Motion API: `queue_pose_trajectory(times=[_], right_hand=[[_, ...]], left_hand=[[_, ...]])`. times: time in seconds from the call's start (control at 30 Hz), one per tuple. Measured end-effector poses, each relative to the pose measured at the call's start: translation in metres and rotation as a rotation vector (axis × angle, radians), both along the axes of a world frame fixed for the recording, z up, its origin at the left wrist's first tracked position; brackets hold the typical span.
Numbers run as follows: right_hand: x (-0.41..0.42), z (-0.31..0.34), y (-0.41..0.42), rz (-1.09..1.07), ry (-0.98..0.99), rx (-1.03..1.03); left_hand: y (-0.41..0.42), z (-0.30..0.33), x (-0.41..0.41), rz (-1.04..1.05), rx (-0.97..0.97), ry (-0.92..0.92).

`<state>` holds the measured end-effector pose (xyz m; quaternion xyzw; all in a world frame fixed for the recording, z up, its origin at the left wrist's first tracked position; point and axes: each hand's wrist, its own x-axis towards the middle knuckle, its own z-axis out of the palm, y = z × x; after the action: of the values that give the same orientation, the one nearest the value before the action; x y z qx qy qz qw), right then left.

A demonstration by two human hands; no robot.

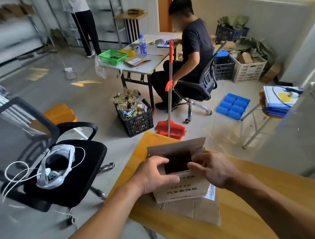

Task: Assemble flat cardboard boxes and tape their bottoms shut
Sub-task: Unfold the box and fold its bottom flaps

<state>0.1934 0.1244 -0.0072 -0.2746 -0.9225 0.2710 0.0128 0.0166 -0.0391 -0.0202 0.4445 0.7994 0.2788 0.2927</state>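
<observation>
A small brown cardboard box (181, 189) with printed characters on its near face stands on the yellow table (240, 217), top open, its far flap raised. My left hand (154, 175) grips the box's left side, thumb over the rim. From the right, my right hand (215, 168) holds the other rim with curled fingers. Between them the box's inside looks dark. Flat cardboard pieces (197, 210) lie under the box.
A black office chair (71, 173) with a white headset stands at my left. Ahead are a red broom (171, 125), a black crate of packets (134, 114) and a seated person at a white table (146, 58). A stool with blue folders (277, 102) stands right.
</observation>
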Motion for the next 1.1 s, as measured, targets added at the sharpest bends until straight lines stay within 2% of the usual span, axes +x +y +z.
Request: queue_pose_trajectory(times=[0.07, 0.17, 0.23, 0.3, 0.33, 0.4, 0.43, 0.47, 0.6, 0.67, 0.73, 0.8, 0.9, 1.0, 1.1], right_hand=[[0.001, -0.002, -0.002, 0.051, -0.026, -0.078], [0.001, -0.009, 0.001, -0.012, 0.019, -0.091], [-0.002, -0.014, 0.0, -0.136, 0.139, -0.098], [-0.007, -0.02, -0.009, -0.275, 0.274, -0.094], [-0.011, -0.024, -0.014, -0.329, 0.301, -0.013], [-0.018, -0.034, -0.023, -0.442, 0.241, 0.169], [-0.021, -0.038, -0.025, -0.493, 0.236, 0.192], [-0.025, -0.041, -0.026, -0.543, 0.253, 0.139], [-0.037, -0.052, -0.032, -0.642, 0.386, -0.457], [-0.041, -0.055, -0.034, -0.719, 0.465, -0.522], [-0.046, -0.055, -0.034, -0.77, 0.484, -0.486], [-0.046, -0.054, -0.034, -0.856, 0.52, -0.474], [-0.025, -0.041, -0.033, -0.954, 0.613, -0.446], [0.023, -0.024, -0.029, -1.074, 0.714, -0.368], [0.095, -0.009, -0.029, -1.208, 0.809, -0.279]], left_hand=[[-0.003, -0.008, -0.002, -0.006, 0.068, 0.117], [0.001, -0.018, -0.008, 0.236, 0.228, 0.226], [0.008, -0.027, -0.018, 0.358, 0.214, 0.273], [0.016, -0.037, -0.031, 0.322, 0.146, 0.242], [0.02, -0.04, -0.037, 0.264, 0.124, 0.205], [0.023, -0.047, -0.047, 0.151, 0.147, 0.151], [0.023, -0.05, -0.051, 0.108, 0.173, 0.144], [0.02, -0.053, -0.055, 0.072, 0.198, 0.129], [0.014, -0.062, -0.063, 0.036, 0.294, -0.049], [0.017, -0.058, -0.056, 0.12, 0.356, -0.211], [0.021, -0.057, -0.044, 0.215, 0.382, -0.258], [0.025, -0.054, -0.029, 0.271, 0.382, -0.221], [0.038, -0.037, -0.008, 0.325, 0.501, -0.131], [0.064, -0.012, 0.028, 0.209, 0.588, -0.115], [0.096, 0.002, 0.091, 0.068, 0.584, -0.169]])
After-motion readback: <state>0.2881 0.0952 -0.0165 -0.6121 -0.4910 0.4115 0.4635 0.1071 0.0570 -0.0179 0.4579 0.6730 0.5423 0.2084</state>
